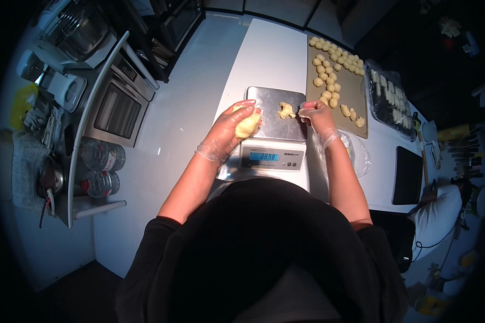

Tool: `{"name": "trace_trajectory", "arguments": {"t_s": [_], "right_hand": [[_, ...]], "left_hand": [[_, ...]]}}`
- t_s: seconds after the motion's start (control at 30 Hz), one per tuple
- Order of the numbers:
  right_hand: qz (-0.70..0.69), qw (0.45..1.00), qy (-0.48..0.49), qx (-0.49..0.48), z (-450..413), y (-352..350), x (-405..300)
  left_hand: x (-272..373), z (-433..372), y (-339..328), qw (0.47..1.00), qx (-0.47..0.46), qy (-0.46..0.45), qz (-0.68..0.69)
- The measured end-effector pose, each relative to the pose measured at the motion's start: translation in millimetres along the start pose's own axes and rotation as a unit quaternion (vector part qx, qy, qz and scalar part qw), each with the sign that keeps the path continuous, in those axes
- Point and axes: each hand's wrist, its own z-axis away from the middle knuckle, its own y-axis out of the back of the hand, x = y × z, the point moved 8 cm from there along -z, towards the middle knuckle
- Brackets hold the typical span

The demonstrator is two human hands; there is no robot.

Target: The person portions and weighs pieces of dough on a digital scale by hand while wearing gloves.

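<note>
My left hand (230,124), in a clear plastic glove, is closed around a lump of yellow dough (247,123) at the left edge of the scale's steel plate (273,128). A small ragged piece of dough (285,110) lies on the plate. My right hand (316,116), gloved too, is over the plate's right edge beside that piece, its fingertips close together; whether they pinch a bit of dough cannot be told. Below the plate, the digital kitchen scale (273,156) has a lit blue display.
Right of the scale, a brown mat (353,91) bears many dough balls (330,87) and a few loose dough pieces (352,114). Beyond it is a plastic-covered black tray (391,101) of pale shaped pieces. Clear plastic (357,155) lies near my right forearm. A black flat object (407,176) sits farther right.
</note>
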Motion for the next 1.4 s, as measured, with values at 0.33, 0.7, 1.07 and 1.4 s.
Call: {"name": "trace_trajectory", "arguments": {"t_s": [0.33,0.7,1.07,1.4], "right_hand": [[0.185,0.884,0.426,0.047,104.5,-75.6,-126.1],[0.213,0.907,0.358,-0.06,99.2,-76.0,-112.0],[0.163,0.971,0.173,0.024,25.9,-10.8,-45.9],[0.107,0.949,0.285,-0.076,84.8,-65.2,-99.1]], "left_hand": [[6.6,-6.1,-49.7,0.996,-0.086,-0.005,0.034],[1.9,-12.1,-38.5,0.998,-0.048,-0.018,-0.033],[0.4,-4.0,-12.8,1.0,-0.012,-0.006,-0.006],[-8.0,-2.9,-10.7,0.994,-0.085,-0.003,0.062]]}}
